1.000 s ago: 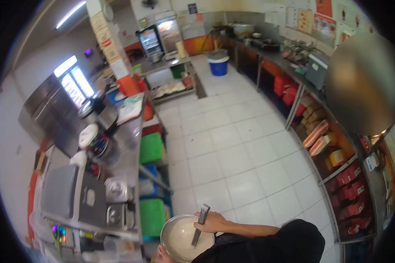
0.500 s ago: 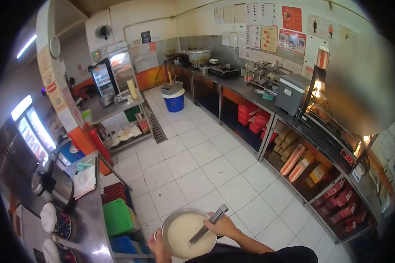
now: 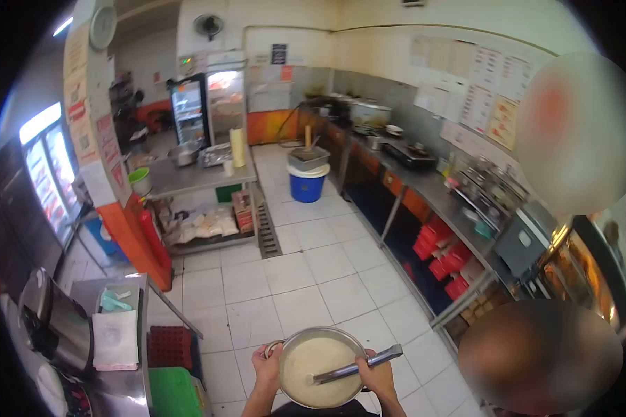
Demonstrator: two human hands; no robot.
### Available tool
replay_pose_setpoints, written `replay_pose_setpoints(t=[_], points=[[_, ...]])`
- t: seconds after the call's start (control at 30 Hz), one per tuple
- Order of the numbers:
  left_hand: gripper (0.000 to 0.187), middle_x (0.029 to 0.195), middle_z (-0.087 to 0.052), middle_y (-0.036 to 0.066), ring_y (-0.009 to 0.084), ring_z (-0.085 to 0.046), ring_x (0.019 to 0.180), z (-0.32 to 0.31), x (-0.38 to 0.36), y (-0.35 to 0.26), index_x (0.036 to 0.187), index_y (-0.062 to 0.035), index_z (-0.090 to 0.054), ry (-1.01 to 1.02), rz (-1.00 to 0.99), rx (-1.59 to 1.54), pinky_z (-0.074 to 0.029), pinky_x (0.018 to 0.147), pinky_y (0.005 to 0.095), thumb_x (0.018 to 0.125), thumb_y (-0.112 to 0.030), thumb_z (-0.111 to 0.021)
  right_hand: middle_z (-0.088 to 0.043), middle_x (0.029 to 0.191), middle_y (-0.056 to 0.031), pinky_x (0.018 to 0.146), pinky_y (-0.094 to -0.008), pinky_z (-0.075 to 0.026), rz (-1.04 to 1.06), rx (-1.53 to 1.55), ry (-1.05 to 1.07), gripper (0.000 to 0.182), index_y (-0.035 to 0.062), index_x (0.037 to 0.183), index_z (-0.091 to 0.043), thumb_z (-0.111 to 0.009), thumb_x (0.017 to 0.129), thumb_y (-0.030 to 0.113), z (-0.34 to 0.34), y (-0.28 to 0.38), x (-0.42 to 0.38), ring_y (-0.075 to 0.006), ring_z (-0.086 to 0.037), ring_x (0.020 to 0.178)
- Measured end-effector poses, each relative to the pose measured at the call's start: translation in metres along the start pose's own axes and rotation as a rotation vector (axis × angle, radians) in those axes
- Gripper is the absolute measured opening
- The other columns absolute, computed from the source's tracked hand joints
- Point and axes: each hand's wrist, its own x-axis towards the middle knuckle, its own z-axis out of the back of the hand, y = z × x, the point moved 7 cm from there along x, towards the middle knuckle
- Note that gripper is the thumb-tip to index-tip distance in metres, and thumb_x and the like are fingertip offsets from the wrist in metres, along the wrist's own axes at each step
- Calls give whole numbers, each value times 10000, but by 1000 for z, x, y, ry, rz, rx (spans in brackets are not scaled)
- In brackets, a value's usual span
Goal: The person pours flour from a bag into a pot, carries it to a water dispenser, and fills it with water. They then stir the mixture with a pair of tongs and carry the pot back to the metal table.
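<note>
A round metal pot [image 3: 303,354] of pale, creamy liquid is at the bottom centre, between my two hands. My left hand [image 3: 266,367] is closed around the loop handle on the pot's left side. On the right side, my right hand [image 3: 378,379] holds metal tongs [image 3: 358,365] against the rim, and its fingers wrap over the pot's edge. The tips of the tongs rest in the liquid, while their other end sticks out past the rim to the upper right.
A steel table [image 3: 133,389] with a cloth and a large cooker is at lower left. Beyond the tiled floor [image 3: 257,278] are a blue bucket [image 3: 307,186] and an orange-based pillar [image 3: 133,243]. A long counter [image 3: 424,201] runs along the right. Blurred patches cover the right side.
The view has turned left and moved forward, so the bucket and shelf look closer. Both hands still hold the pot, and the tongs now lie flatter across it.
</note>
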Motion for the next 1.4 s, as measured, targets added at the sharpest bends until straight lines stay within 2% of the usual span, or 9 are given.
replay_pose_setpoints(t=[0.17,0.2,0.5,0.67,0.9,1.0,1.1,1.27,1.4], points=[[477,889,-541,40,105,-561,768,-25,138,-74,1153,-7,-377,16,-10,25,-513,627,247,846,-64,-737,-683,954,-242,799,-425,-508,7,114,102,463,8,1141,-642,-588,827,343,-73,98,141,-353,-676,925],[471,902,-537,40,100,-556,774,-27,172,-81,1148,-8,-382,19,-6,-5,-506,621,240,844,-65,-737,-674,872,-177,748,-361,-493,62,170,119,448,-84,1123,-618,-570,856,273,-98,107,175,-244,-639,843],[515,927,-538,57,118,-539,802,-25,445,-204,1216,-11,-366,-390,-118,-121,-514,679,300,851,-107,-717,-631,1082,-154,894,-337,-441,215,250,432,448,-73,1121,-604,-569,894,312,-322,278,445,-234,-577,1010],[533,1055,-564,96,153,-586,919,-27,593,-282,1298,-35,-298,-418,-250,-88,-514,773,297,899,-117,-642,-617,1094,-166,895,-381,-469,-28,381,450,472,-60,1150,-593,-495,940,351,-435,379,592,-267,-586,985],[527,1036,-576,79,152,-567,949,2,808,-372,1248,-34,-389,-703,-386,-14,-490,853,322,831,-126,-698,-607,1145,-166,895,-414,-490,127,504,883,585,-37,1207,-567,-531,916,469,-633,527,782,-284,-599,1041],[590,1046,-576,81,190,-579,1007,2,873,-431,1259,-60,-371,-742,-302,33,-512,870,365,800,-115,-738,-640,1128,-164,978,-389,-433,607,-119,770,394,-29,1232,-575,-441,1007,266,-679,601,831,-309,-575,1071],[485,1019,-584,73,158,-605,866,18,997,-444,1269,-45,-373,-678,-330,-179,-547,695,306,870,-49,-649,-635,1170,-208,979,-402,-402,443,164,600,499,-52,1200,-600,-589,905,350,-706,695,860,-308,-567,1111],[368,1005,-637,84,132,-604,870,46,1137,-520,1163,61,-531,-494,-414,-25,-512,702,266,875,-122,-668,-670,1050,-243,892,-418,-460,451,141,550,508,23,1127,-658,-584,858,448,-789,782,923,-397,-626,1024],[488,1036,-634,102,159,-613,912,69,1234,-555,1245,94,-476,-571,-349,72,-514,807,295,871,-136,-690,-680,914,-258,837,-452,-470,467,108,500,486,2,1018,-678,-576,859,449,-868,821,961,-401,-653,954]])
